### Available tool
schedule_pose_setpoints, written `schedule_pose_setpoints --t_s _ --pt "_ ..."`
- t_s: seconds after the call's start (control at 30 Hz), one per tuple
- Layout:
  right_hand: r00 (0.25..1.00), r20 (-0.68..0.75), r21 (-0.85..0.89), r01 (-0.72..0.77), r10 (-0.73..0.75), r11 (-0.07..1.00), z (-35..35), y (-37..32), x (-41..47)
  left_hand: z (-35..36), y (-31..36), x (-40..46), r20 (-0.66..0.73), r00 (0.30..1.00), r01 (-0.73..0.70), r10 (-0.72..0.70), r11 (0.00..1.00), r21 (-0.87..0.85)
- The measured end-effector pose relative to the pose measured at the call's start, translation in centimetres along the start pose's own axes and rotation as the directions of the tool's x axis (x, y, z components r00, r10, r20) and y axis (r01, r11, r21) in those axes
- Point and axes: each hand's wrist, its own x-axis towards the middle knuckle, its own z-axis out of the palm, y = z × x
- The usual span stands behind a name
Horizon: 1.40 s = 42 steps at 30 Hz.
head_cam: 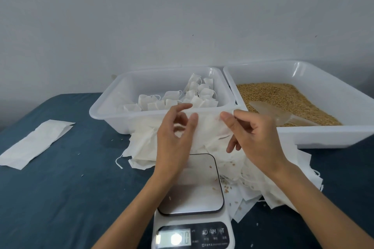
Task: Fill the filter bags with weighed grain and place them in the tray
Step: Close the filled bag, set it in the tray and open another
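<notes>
Left hand (175,139) raised above the scale, thumb and fingertips pinching the upper left edge of an empty white filter bag (208,127). Right hand (255,137) pinching the same bag's upper right edge between thumb and forefinger, remaining fingers loosely curled below. Bag stretched between both hands, held in front of the near wall of the left tray.

Directly beneath, a small digital kitchen scale (192,188) with a few stray grains on its platform; display washed out by glare, digits unreadable. Under and behind the hands, a loose heap of empty filter bags (253,184) with drawstrings, spreading to the right of the scale.

Behind the hands, a white plastic tray (109,113) holding filled, closed bags (194,95) clustered toward its right side. Just beside it on the right, a second white tray (323,133) spread with golden grain (283,97), a clear scoop (269,111) lying in it.

Far left, a flat white paper sleeve (36,143) on the dark blue desk (70,198). Plain pale wall behind.
</notes>
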Motion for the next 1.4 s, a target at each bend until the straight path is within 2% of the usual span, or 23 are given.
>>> schedule_pose_setpoints --t_s 0.07,0.13,0.2,0.33,0.47,0.57,0.63,0.73,0.8,0.9,0.97,1.03,1.1,1.17,1.27,1.4 --pt "1.000 0.007 -0.027 0.016 -0.016 1.000 0.0 -0.1 0.1 -0.2 0.4 -0.3 0.148 0.981 -0.141 0.123 0.983 0.117" --pt "1.000 0.009 -0.026 0.030 -0.029 0.999 0.2 -0.2 0.0 0.1 0.5 -0.8 0.354 0.927 -0.188 0.121 0.969 0.160" --pt "0.999 0.037 0.006 0.033 -0.034 0.999 0.3 -0.3 -0.1 0.9 0.2 -1.4 0.457 0.884 -0.216 0.100 0.954 0.208" --pt "0.989 0.132 -0.045 0.068 -0.061 0.997 0.2 -0.7 -0.3 1.5 0.3 -1.5 0.379 0.914 -0.263 0.147 0.924 0.276" --pt "0.966 0.238 -0.231 0.156 -0.099 0.960 0.1 -2.3 -0.5 1.4 0.9 -1.8 0.378 0.913 -0.233 0.151 0.956 0.179" --pt "0.943 0.320 -0.277 0.184 -0.090 0.943 -0.6 -4.2 -0.4 1.0 1.2 -2.1 0.387 0.914 -0.165 0.123 0.983 0.078" --pt "0.946 0.308 -0.272 0.189 -0.100 0.944 -1.9 -5.4 -0.1 0.2 1.2 -2.4 0.400 0.914 -0.077 0.075 0.997 -0.013" --pt "0.981 0.152 -0.209 0.151 -0.121 0.966 -4.9 -6.0 0.5 -1.1 0.9 -2.7 0.447 0.895 0.073 -0.005 0.988 -0.135" --pt "0.998 0.025 -0.215 0.065 -0.062 0.975 -7.3 -5.2 1.4 -1.8 0.7 -2.8 0.483 0.875 0.103 -0.013 0.982 -0.159" --pt "0.993 -0.081 -0.377 -0.112 0.088 0.919 -11.3 -1.5 3.4 -2.0 0.5 -2.9 0.507 0.861 0.156 -0.037 0.969 -0.194" --pt "0.971 -0.110 -0.546 -0.238 0.213 0.803 -14.3 1.8 4.8 -2.0 0.5 -2.9 0.507 0.861 0.168 -0.046 0.966 -0.198" --pt "0.919 -0.088 -0.697 -0.332 0.384 0.635 -16.5 4.7 5.8 -2.1 0.5 -2.9 0.505 0.861 0.186 -0.054 0.959 -0.216" --pt "0.833 -0.022 -0.801 -0.345 0.553 0.488 -17.5 6.8 6.5 -2.2 0.5 -2.8 0.508 0.859 0.229 -0.073 0.940 -0.253" --pt "0.751 0.040 -0.854 -0.317 0.659 0.413 -17.5 7.9 6.9 -2.3 0.4 -2.7 0.517 0.851 0.260 -0.087 0.926 -0.274" --pt "0.709 0.104 -0.870 -0.276 0.698 0.410 -16.7 8.7 7.2 -2.3 0.4 -2.7 0.523 0.846 0.290 -0.105 0.913 -0.286" --pt "0.685 0.103 -0.897 -0.250 0.721 0.365 -16.1 9.6 7.6 -2.1 0.6 -3.1 0.539 0.834 0.298 -0.117 0.918 -0.261"
